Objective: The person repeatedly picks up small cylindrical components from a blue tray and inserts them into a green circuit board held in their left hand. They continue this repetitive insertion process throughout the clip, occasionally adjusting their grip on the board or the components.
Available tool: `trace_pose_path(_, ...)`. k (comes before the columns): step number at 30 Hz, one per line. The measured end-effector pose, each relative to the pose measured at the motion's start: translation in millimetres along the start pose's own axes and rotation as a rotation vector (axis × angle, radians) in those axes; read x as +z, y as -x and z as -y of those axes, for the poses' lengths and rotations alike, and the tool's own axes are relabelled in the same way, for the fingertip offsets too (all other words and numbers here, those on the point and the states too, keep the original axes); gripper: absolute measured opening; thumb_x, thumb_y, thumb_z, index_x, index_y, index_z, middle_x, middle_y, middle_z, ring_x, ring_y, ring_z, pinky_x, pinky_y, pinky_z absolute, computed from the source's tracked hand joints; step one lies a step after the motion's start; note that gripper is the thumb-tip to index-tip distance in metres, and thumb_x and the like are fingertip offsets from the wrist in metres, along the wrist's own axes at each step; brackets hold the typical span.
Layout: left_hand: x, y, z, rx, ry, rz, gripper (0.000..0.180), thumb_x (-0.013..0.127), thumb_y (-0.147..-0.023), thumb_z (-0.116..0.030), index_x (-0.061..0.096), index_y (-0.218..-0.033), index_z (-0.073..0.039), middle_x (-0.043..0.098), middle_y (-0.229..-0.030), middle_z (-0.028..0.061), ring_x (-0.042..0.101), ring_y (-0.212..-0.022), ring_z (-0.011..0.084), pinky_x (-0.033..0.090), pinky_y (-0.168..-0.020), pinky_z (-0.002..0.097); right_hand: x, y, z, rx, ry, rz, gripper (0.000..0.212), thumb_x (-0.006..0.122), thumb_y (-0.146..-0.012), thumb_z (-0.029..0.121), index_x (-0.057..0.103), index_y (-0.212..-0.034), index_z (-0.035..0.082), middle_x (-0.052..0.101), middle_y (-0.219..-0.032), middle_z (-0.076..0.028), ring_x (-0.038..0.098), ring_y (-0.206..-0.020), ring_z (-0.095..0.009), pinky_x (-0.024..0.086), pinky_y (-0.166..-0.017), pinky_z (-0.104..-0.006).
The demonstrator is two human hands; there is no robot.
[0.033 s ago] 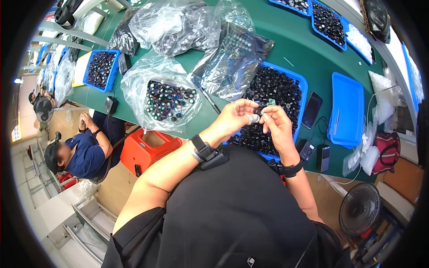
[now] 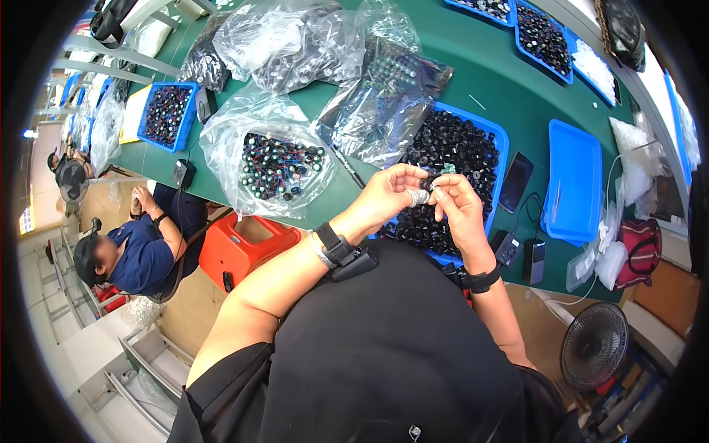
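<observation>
My left hand (image 2: 385, 196) and my right hand (image 2: 459, 210) meet over a blue tray (image 2: 504, 145) full of small black round caps (image 2: 473, 140). Between my fingertips is a small dark round part (image 2: 426, 182), pinched from both sides. Its details are too small to make out. A few small green pieces (image 2: 447, 169) lie on the caps just beyond my right fingers. To the left, an opened clear plastic bag (image 2: 221, 136) holds small round parts with red and blue wires (image 2: 281, 166).
A black pen (image 2: 347, 167) lies left of the tray. On the right are a phone (image 2: 515, 181), an empty blue tray (image 2: 572, 177) and a small dark device (image 2: 534, 261). Filled plastic bags (image 2: 295, 44) stand at the back. A red stool (image 2: 244, 251) and a seated person (image 2: 151, 251) are at left.
</observation>
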State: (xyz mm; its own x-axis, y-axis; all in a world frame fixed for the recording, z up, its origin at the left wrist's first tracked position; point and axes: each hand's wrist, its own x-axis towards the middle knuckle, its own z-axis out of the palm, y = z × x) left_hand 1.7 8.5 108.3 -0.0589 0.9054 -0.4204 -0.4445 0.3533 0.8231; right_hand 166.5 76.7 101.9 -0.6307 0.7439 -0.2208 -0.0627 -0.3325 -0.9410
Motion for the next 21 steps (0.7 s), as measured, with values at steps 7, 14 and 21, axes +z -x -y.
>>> trace_pose_path(7,2.9,2.8,-4.3,0.002,-0.066,0.029,0.034,0.063,-0.083,-0.001,0.053,-0.115,0.002,0.063,-0.100,0.0097,0.063,-0.093,0.0153,0.048,-0.086,0.0278,-1.0,-2.9,0.0,0.104,0.054,0.013,0.014,0.056,-0.090,0.006,0.057,-0.104,0.006,0.059,-0.076,-0.002,0.047,-0.055,-0.003,0.036,-0.047,-0.0159)
trace_pose_path(14,1.9,4.1,-2.3,0.022,-0.103,0.023,0.033,0.063,-0.083,-0.001,0.053,-0.114,0.002,0.063,-0.098,0.0086,0.062,-0.090,0.0144,0.049,-0.085,0.0275,-1.1,-4.1,0.6,0.165,-0.061,0.027,0.016,0.059,-0.089,0.009,0.057,-0.105,0.007,0.059,-0.076,-0.001,0.046,-0.055,-0.002,0.033,-0.046,-0.0150)
trace_pose_path(21,4.8,8.4,-7.3,0.028,-0.083,-0.025,0.033,0.063,-0.084,-0.002,0.053,-0.115,0.002,0.062,-0.099,0.0084,0.061,-0.091,0.0135,0.048,-0.085,0.0276,6.9,-4.1,1.2,0.174,-0.051,-0.013,0.016,0.060,-0.089,0.011,0.056,-0.105,0.008,0.058,-0.075,-0.001,0.045,-0.057,-0.001,0.030,-0.044,-0.0140)
